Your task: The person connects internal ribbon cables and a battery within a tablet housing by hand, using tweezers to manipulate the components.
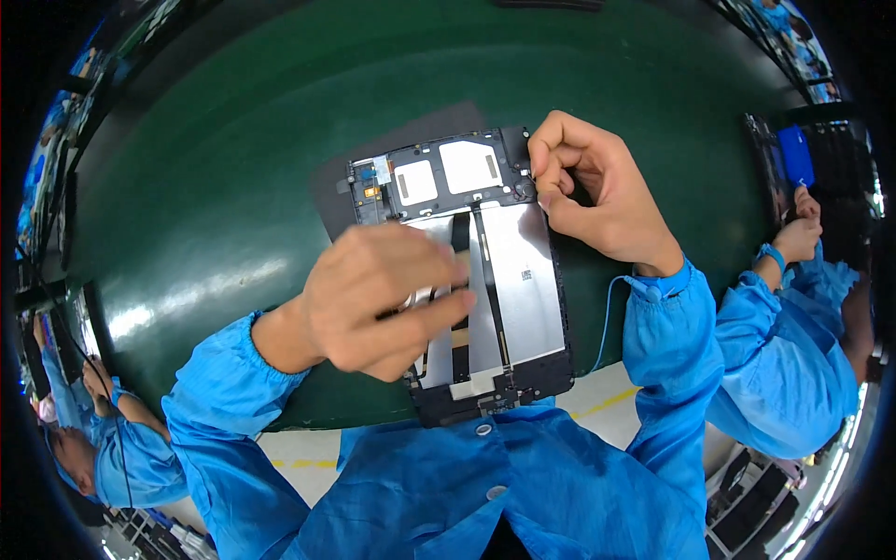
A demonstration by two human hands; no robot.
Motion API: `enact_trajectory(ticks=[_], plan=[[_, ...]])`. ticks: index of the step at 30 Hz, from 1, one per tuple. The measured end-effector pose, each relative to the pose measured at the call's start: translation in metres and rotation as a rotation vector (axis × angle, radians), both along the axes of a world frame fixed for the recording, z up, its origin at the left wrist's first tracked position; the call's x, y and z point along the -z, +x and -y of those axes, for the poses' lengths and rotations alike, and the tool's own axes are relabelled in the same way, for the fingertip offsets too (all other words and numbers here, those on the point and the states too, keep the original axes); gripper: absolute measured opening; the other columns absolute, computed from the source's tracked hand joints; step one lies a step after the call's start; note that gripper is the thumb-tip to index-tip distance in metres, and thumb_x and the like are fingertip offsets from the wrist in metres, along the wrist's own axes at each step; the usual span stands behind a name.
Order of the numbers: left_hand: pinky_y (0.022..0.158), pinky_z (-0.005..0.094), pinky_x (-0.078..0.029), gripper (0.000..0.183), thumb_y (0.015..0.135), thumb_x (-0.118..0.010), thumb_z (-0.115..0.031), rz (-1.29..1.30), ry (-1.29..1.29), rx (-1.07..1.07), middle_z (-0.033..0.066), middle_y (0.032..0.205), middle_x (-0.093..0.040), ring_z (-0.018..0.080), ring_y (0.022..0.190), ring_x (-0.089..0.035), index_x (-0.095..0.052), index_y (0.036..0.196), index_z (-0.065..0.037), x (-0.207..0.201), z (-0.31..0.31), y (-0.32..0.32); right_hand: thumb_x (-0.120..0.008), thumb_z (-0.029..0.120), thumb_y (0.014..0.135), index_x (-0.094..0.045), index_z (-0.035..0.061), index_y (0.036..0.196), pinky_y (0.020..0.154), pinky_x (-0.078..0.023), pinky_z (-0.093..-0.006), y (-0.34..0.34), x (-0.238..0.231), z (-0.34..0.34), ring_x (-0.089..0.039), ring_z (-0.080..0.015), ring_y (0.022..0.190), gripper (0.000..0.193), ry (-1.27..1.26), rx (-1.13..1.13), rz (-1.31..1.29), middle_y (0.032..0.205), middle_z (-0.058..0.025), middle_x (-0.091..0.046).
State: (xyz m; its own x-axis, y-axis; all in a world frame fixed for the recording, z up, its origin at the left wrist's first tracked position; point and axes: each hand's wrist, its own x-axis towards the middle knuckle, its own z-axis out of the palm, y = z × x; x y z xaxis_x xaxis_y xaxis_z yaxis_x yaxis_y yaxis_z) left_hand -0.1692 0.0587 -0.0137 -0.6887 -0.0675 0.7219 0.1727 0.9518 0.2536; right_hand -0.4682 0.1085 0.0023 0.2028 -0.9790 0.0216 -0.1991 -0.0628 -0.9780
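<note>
An opened tablet (525,317) lies before me with its back off, showing a silvery metal sheet, dark flex cables and a black frame with white-backed cutouts. My left hand (378,294) hovers over the left middle of the tablet. Its thumb and fingers point right and stand slightly apart, blurred at the tips, with nothing visible between them. At the far right corner, my right hand (597,187) pinches the tablet's edge between thumb and curled fingers; the fingertips hide the exact spot. An orange-tabbed part (371,192) shows at the far left corner.
Beneath the tablet's far left part is a dark mat (334,201) on the green table (233,140). A blue cord (605,327) runs from my right wristband. Co-workers in blue sit on both sides; one's hand (800,233) is by a blue object (795,156) at right.
</note>
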Motion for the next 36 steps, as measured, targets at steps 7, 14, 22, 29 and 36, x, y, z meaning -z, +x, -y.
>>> enact_trajectory(ticks=[7, 14, 22, 29, 36], plan=[[0.102, 0.0467, -0.05, 0.042, 0.066, -0.066, -0.003, 0.092, 0.264, -0.238, 0.0193, 0.13, -0.07, 0.035, 0.118, -0.064, -0.086, 0.104, -0.009, -0.004, -0.002, -0.004, -0.067, -0.002, 0.086, -0.061, 0.0061, 0.097, 0.074, -0.038, -0.025, 0.001, -0.004, -0.001, -0.045, -0.0042, 0.075, 0.015, 0.012, 0.078, -0.059, 0.084, 0.0033, -0.058], [0.105, 0.0478, -0.05, 0.037, 0.075, -0.061, 0.006, 0.174, 0.189, -0.189, 0.0217, 0.135, -0.064, 0.0376, 0.121, -0.062, -0.083, 0.101, -0.008, -0.001, 0.007, -0.01, -0.073, 0.002, 0.081, -0.064, 0.0066, 0.09, 0.07, -0.04, -0.0251, -0.009, 0.005, 0.001, -0.048, -0.0056, 0.074, 0.013, -0.072, 0.005, -0.115, 0.084, 0.0038, -0.059], [0.098, 0.0473, -0.046, 0.023, 0.076, -0.066, 0.003, 0.05, 0.217, -0.414, 0.0154, 0.123, -0.071, 0.0363, 0.114, -0.064, -0.073, 0.096, -0.005, 0.003, 0.014, -0.012, -0.073, 0.004, 0.087, -0.065, 0.0079, 0.094, 0.074, -0.043, -0.0241, -0.008, 0.018, 0.007, -0.051, -0.0041, 0.075, 0.011, -0.074, 0.107, 0.019, 0.087, 0.0043, -0.062], [0.102, 0.0497, -0.047, 0.019, 0.075, -0.064, -0.001, 0.101, 0.124, -0.366, 0.0166, 0.123, -0.073, 0.0375, 0.117, -0.064, -0.074, 0.089, -0.006, 0.0, 0.017, -0.008, -0.074, 0.006, 0.093, -0.064, 0.0078, 0.096, 0.078, -0.046, -0.0239, -0.009, 0.013, 0.008, -0.055, -0.0036, 0.078, 0.01, -0.095, 0.104, 0.04, 0.088, 0.0045, -0.062], [0.117, 0.0569, -0.042, 0.037, 0.073, -0.063, -0.003, 0.256, 0.13, -0.322, 0.0151, 0.144, -0.068, 0.0381, 0.134, -0.058, -0.084, 0.102, -0.011, -0.008, 0.017, -0.01, -0.074, 0.008, 0.097, -0.065, 0.0075, 0.099, 0.081, -0.049, -0.0238, -0.006, 0.008, 0.007, -0.061, -0.0037, 0.085, 0.009, -0.094, 0.106, 0.201, 0.093, 0.0041, -0.065]])
